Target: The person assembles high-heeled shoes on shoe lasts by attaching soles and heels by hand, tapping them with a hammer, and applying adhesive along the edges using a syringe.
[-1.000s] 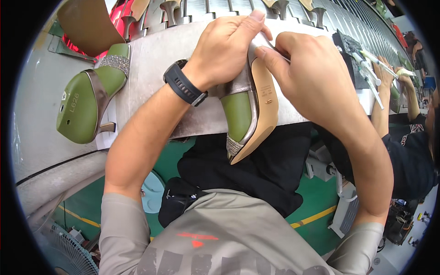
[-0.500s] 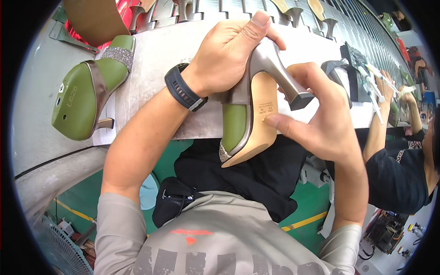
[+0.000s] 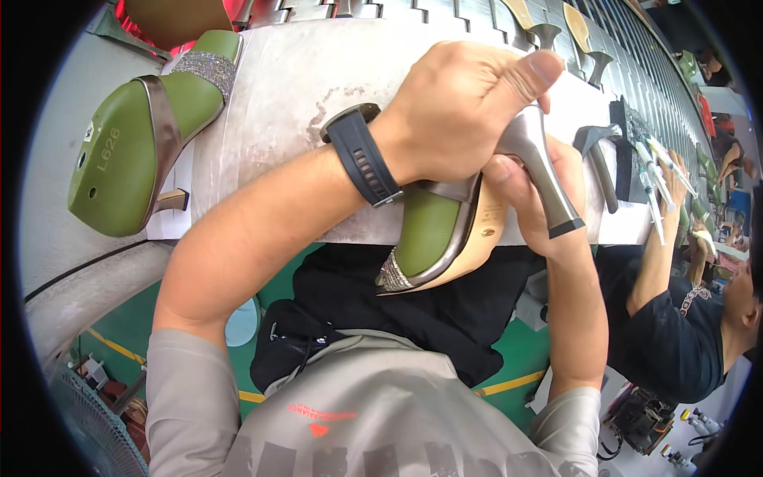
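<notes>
Over the front edge of the bench I hold a high-heeled shoe [image 3: 433,230] tilted toe-down, built round a green last. It has a tan sole, a glittery toe band and a bronze heel pointing lower right. My left hand [image 3: 469,107], with a black watch on its wrist, is closed around the back of the shoe, above the heel; its thumb points to the upper right. My right hand [image 3: 536,187] grips from the other side, its thumb on the sole by the heel's base. The heel and left hand hide part of its fingers.
A similar shoe on a green last [image 3: 127,163] lies on its side at left. At right are a hammer [image 3: 600,159], a black block [image 3: 629,147] and several syringe-like tubes [image 3: 656,179]. Behind runs a slatted conveyor [image 3: 445,11] with heeled parts. A co-worker's arm [image 3: 656,246] is at right.
My left hand has moved right and slightly down with the shoe's heel end, turning the shoe. My right thumb has shifted up the sole, and the fingers have moved behind the heel.
</notes>
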`<state>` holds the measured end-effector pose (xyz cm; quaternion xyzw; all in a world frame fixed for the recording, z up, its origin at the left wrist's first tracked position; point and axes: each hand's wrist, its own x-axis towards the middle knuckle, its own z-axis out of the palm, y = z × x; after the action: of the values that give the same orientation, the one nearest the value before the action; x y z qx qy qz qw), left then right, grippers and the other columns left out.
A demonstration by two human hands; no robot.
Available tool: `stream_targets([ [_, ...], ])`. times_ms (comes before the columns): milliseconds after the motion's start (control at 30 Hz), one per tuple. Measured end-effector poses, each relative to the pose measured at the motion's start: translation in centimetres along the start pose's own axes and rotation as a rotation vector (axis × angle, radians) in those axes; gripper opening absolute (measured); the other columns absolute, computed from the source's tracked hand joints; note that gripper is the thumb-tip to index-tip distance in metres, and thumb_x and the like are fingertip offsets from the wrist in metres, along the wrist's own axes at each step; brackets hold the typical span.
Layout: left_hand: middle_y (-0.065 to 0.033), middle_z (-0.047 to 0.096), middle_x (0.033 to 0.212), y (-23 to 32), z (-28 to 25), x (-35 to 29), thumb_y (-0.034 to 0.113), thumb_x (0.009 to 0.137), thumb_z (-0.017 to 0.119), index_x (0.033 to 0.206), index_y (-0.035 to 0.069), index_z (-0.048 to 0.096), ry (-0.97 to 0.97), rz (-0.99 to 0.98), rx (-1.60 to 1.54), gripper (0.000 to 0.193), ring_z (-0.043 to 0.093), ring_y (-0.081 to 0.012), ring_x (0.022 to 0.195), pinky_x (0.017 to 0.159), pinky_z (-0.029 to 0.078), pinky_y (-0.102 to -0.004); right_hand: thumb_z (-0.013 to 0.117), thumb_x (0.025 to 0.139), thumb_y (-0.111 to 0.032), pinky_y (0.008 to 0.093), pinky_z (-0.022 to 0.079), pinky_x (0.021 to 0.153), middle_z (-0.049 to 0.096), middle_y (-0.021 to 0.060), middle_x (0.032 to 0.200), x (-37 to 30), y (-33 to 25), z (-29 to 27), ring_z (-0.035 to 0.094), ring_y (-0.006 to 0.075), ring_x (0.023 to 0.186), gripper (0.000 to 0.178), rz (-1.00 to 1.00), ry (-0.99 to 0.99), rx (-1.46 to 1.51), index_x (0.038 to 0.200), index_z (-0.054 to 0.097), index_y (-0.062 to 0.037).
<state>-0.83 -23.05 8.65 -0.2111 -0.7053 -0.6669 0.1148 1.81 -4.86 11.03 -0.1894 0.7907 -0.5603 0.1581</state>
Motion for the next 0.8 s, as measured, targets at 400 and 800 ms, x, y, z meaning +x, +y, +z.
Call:
stream_targets([
  [400,-0.0023,0.058,0.063,0.3,0.5,0.4,0.058,0.111,0.049,0.088,0.001,0.078,0.042,0.011,0.105,0.068,0.047,-0.0087,0.058,0.054,0.037,-0.0295,0.085,0.093,-0.018,0.022,0.045,0.061,0.064,-0.0034,0.084,-2.0,1.5,2.0,0.054,0.0032,0.07,0.031,-0.097,0.194,0.047,0.11,0.068,0.0011],
  [800,-0.0009,0.05,0.06,0.0,0.5,0.4,0.057,0.11,0.05,0.089,0.002,0.078,0.055,0.034,0.107,0.066,0.043,-0.0089,0.06,0.055,0.036,-0.0308,0.08,0.091,-0.006,0.0351,0.054,0.096,0.068,0.0135,0.12,-4.3,0.3,3.0,0.066,0.0191,0.11,0.057,0.07,0.168,0.425,0.14,0.053,0.0061],
])
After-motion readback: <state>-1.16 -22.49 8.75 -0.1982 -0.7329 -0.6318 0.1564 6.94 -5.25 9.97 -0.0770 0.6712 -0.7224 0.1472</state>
